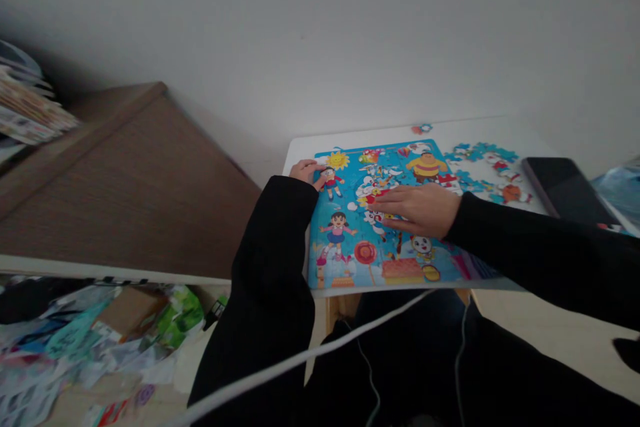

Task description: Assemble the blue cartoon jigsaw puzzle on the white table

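A blue cartoon jigsaw puzzle [353, 267] lies in its board on the white table. My left hand [307, 172] rests on the puzzle's upper left edge, fingers stretched out and thumb apart, touching beside a figure in a red top. Over the middle of the puzzle lies my right hand [425, 209], palm down, with its fingers extended flat toward the left. It covers part of the picture, so any piece beneath it is hidden. Around the fingertips the white and red cartoon figures look broken up.
Loose puzzle pieces [483, 153] are scattered on the white table [320, 141] right of the board; a few pieces [423, 128] lie at the back. A black phone [567, 190] is at the right. A brown cabinet [150, 193] stands left. A white cable [300, 357] crosses in front.
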Demonstrator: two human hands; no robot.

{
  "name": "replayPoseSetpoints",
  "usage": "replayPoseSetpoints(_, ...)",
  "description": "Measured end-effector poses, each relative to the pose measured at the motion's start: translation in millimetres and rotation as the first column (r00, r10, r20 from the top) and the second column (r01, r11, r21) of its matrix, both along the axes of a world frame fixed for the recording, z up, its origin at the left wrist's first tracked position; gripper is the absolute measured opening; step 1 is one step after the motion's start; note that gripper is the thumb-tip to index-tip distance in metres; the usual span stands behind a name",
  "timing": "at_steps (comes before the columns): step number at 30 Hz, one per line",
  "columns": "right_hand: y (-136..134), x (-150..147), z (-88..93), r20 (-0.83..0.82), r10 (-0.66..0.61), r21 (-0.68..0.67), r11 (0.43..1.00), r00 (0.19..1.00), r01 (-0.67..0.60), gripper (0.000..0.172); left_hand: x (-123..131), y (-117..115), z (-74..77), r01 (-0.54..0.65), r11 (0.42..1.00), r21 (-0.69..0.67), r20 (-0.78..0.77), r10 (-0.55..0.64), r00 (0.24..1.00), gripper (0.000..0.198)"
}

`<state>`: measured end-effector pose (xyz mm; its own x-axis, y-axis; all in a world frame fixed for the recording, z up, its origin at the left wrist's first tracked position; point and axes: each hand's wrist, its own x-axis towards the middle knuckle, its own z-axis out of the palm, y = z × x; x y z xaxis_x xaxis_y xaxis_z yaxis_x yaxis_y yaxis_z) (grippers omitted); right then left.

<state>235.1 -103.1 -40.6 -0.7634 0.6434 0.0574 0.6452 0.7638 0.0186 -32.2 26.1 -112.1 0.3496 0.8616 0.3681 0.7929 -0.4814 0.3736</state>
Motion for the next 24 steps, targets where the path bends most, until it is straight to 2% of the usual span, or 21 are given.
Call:
replayPoseSetpoints(3,-12.6,34.3,-10.8,-0.004,-0.008,-0.01,1.0,1.0,0.008,0.042,5.2,-3.7,-0.3,0.02,0.999,-0.051,-0.046,-0.023,0.999,0.043)
replayPoseSetpoints(5,-19.4,46.9,-17.9,-0.016,0.004,-0.011,1.0,1.0,-0.004,0.045,9.9,-8.2,1.5,-0.005,0.994,-0.109,-0.108,-0.007,0.994,0.049)
replayPoseSetpoints(8,-22.8,51.2,-23.8,-0.045,-0.005,-0.01,1.0,0.999,0.004,0.046,15.3,-15.3,6.1,-0.075,0.978,-0.195,-0.209,0.033,0.977,0.052)
replayPoseSetpoints(11,-18.5,44.6,-22.9,-0.068,-0.016,-0.017,1.0,0.998,0.015,0.046,16.9,-19.3,10.1,-0.081,0.97,-0.231,-0.236,0.025,0.971,0.052)
replayPoseSetpoints(16,3.7,28.6,-17.1,-0.114,0.013,-0.059,0.998,0.993,-0.02,0.041,15.7,-20.1,11.0,-0.061,0.971,-0.229,-0.22,0.009,0.976,0.05)
replayPoseSetpoints(22,51.1,22.0,-26.0,-0.138,-0.151,-0.085,0.986,0.979,0.14,0.042,15.4,-19.0,8.5,-0.099,0.974,-0.205,-0.227,0.051,0.973,0.052)
replayPoseSetpoints(24,59.7,20.2,-29.5,-0.165,-0.158,-0.096,0.985,0.974,0.143,0.042,15.1,-18.2,7.7,-0.109,0.973,-0.202,-0.234,0.06,0.97,0.054)
